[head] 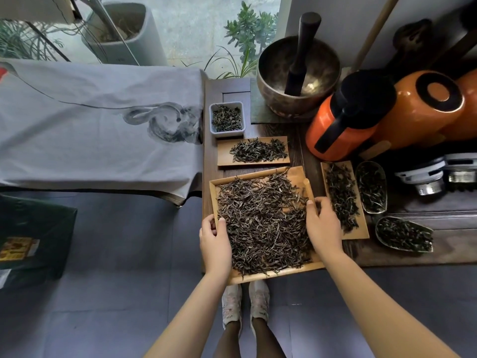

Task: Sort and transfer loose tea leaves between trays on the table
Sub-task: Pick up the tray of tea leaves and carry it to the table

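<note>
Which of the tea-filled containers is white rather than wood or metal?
The small white square dish, farthest from the person at the table's left edge, just beyond the flat wooden tray.

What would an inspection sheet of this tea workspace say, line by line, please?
Surface: dark wooden table; the large tray overhangs its near edge.
Job's things: large bamboo tray heaped with loose tea; flat board with a tea pile behind it; small white dish of tea; narrow board and two scoop dishes of tea on the right.
Clutter: metal bowl with a dark mallet; orange flask; orange jar.
Grippers: left hand and right hand each grip a side rim of the large tray.
Cables: nothing seen.
Surroundings: cloth-covered table, potted plants, grey floor.
</note>
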Demonstrator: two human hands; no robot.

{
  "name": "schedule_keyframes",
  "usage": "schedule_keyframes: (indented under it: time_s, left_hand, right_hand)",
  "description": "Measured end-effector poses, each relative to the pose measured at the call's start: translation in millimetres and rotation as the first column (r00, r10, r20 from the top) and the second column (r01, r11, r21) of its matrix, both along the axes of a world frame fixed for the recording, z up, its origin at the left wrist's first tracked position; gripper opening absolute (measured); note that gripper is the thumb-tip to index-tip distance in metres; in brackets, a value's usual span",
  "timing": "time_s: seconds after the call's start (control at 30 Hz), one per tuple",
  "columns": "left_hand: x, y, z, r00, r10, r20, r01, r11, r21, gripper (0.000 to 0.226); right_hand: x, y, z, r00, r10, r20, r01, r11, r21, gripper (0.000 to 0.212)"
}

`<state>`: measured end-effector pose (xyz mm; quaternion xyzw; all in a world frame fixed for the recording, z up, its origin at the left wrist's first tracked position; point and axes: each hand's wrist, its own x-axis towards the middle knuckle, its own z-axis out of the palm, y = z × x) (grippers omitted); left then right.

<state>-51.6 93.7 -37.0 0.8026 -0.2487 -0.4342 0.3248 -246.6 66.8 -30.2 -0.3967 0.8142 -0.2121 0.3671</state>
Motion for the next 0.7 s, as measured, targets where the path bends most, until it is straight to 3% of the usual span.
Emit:
schedule_keyframes:
  time_s: [0.27,0.7]
  left_hand:
    - [1.5,-1.9,-1.8,0.999,0.021,-0.041,-0.022,0.999,-0.039,0.031]
    - [14.0,-8.5,23.4,0.996,0.02,-0.082,-0.027,0.996,-0.091,0.021]
  right_hand:
    - [2.0,5.4,-1.4,0.999,-0.03,0.042,0.031,0.999,-0.008,0.011]
    - [10.7,-7.1,25.4,0.996,0.081,0.039,-0.08,0.997,-0.021,0.028]
